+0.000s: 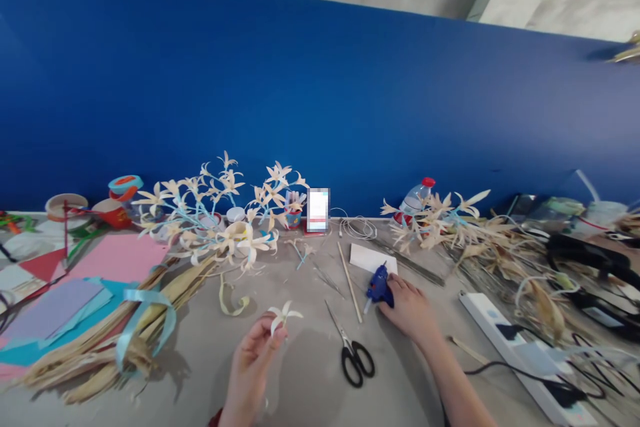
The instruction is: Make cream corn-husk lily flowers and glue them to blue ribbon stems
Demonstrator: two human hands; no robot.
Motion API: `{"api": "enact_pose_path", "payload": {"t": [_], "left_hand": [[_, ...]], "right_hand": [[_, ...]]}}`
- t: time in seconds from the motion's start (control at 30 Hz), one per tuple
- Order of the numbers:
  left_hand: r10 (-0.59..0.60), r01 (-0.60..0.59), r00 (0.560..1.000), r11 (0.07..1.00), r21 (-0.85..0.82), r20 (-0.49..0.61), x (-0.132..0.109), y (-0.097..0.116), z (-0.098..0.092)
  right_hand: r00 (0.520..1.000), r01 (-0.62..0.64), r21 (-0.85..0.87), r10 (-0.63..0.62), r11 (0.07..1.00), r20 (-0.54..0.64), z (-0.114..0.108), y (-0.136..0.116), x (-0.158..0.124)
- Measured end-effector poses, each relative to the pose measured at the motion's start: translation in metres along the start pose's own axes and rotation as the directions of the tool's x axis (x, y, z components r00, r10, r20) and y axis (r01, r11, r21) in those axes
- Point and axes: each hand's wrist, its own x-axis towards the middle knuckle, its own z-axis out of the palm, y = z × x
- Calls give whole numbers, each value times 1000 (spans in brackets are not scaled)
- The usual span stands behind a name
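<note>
Between the thumb and fingers of my left hand is a small white flower with narrow pointed petals, held upright above the table. My right hand is closed on a blue glue gun, low over the tabletop; its fingertips are partly hidden. A white card lies just behind the glue gun. Scissors with black handles rest between my hands, beside a thin wooden stick. A curled pale strip sits beyond my left hand.
Flower branches stand at the back left, with more flowers at the back right. Bundled dry husks and coloured paper cover the left side. A white power strip with cables lies right. A blue wall panel rises behind.
</note>
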Motion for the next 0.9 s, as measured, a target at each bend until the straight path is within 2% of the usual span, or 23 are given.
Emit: {"api": "enact_pose_path", "payload": {"t": [0.1, 0.2, 0.3, 0.4, 0.47, 0.5, 0.6, 0.63, 0.67, 0.73, 0.77, 0.9], "left_hand": [[-11, 12, 1000, 1000, -18, 25, -1, -1, -1], [-23, 24, 999, 999, -28, 46, 0, -2, 0], [-49, 52, 998, 997, -51, 45, 2, -1, 3], [-90, 95, 994, 991, -90, 58, 4, 2, 8], [-108, 114, 992, 988, -102, 67, 5, 4, 11], [-110, 117, 992, 988, -104, 69, 5, 6, 13], [-103, 111, 992, 988, -110, 78, 4, 9, 18], [-98, 107, 992, 988, -112, 79, 4, 10, 19], [-93, 102, 993, 988, -113, 77, 4, 10, 21], [-80, 87, 995, 990, -110, 66, 3, 10, 24], [-71, 77, 996, 991, -107, 62, 3, 10, 25], [-27, 33, 997, 995, -95, 65, 2, 9, 28]], "right_hand": [[1000, 20, 42, -20, 999, -12, 2, 3, -3], [1000, -22, 116, 24, 993, -18, 4, 12, -7], [995, -82, 253, 95, 964, -41, 4, 23, -11], [986, -63, 448, 126, 892, -112, -1, 27, -15], [978, -28, 629, 153, 777, -145, -8, 20, -20], [976, -10, 731, 165, 682, -140, -13, 13, -25], [995, 5, 969, 100, 247, -30, -31, -21, -44], [999, 3, 989, 38, 151, -9, -37, -34, -51], [1000, 23, 995, -5, 92, -23, -43, -47, -59], [993, 63, 996, -105, 60, -57, -54, -69, -73], [986, 78, 994, -151, 78, -65, -58, -78, -79], [957, 228, 937, -238, 266, -165, -64, -98, -92]]}}
